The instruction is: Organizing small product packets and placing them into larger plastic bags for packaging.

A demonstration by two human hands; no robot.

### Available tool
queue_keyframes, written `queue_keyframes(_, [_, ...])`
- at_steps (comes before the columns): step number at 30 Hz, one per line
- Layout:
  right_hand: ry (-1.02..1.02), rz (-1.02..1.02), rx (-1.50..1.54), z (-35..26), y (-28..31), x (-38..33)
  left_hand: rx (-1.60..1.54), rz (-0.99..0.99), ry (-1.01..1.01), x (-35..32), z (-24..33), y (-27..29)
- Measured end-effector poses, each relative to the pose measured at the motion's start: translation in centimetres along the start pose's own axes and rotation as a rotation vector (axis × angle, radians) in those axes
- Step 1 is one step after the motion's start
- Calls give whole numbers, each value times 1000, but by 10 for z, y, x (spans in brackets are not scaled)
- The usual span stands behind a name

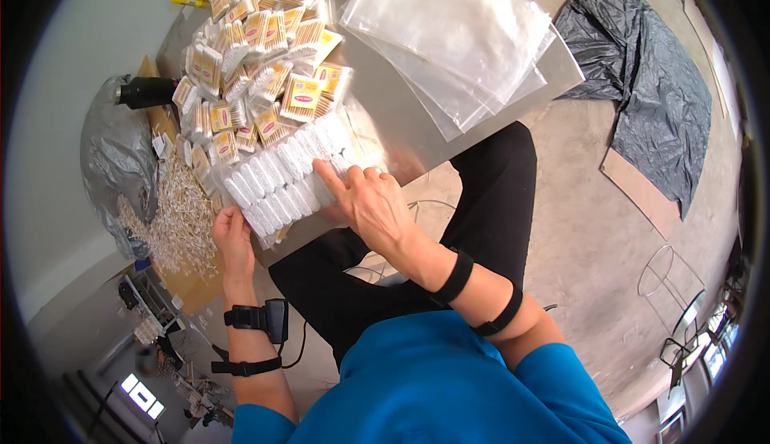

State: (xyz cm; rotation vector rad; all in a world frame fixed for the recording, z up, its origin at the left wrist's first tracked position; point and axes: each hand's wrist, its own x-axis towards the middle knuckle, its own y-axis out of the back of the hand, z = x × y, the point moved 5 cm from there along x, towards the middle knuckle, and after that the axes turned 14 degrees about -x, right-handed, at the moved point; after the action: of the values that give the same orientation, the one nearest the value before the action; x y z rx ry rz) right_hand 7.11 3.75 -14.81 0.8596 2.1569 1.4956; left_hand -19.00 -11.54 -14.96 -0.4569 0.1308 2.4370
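White-tipped swab packs (285, 179), yellow-red labelled packs (301, 95), grey-silver table (401, 135), black bag (642, 83)

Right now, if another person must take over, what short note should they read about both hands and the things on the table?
Left hand: holds the near left end of the filled clear bag at the table edge.
Right hand: flat on the bag's right end, fingers pressing the rows of white cotton swab tips.
Table: a pile of small swab packets behind the bag; empty clear bags stacked at the far right.
Done: one bag is filled.
Left: many loose packets are not bagged.
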Motion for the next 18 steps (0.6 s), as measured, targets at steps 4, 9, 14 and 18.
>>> queue_keyframes(4, [12, -40, 2, 0, 2, 1, -39, 20, 19, -5, -2, -4])
queue_keyframes(9, [20, -28, 27, -1, 1, 4, -59, 37, 19, -7, -5, -3])
queue_keyframes(14, [31, -26, 29, 0, 1, 5, -32, 34, 28, -7, -5, -7])
queue_keyframes(18, [71, -40, 5, -1, 1, 5, -49, 34, 15, -7, -5, -4])
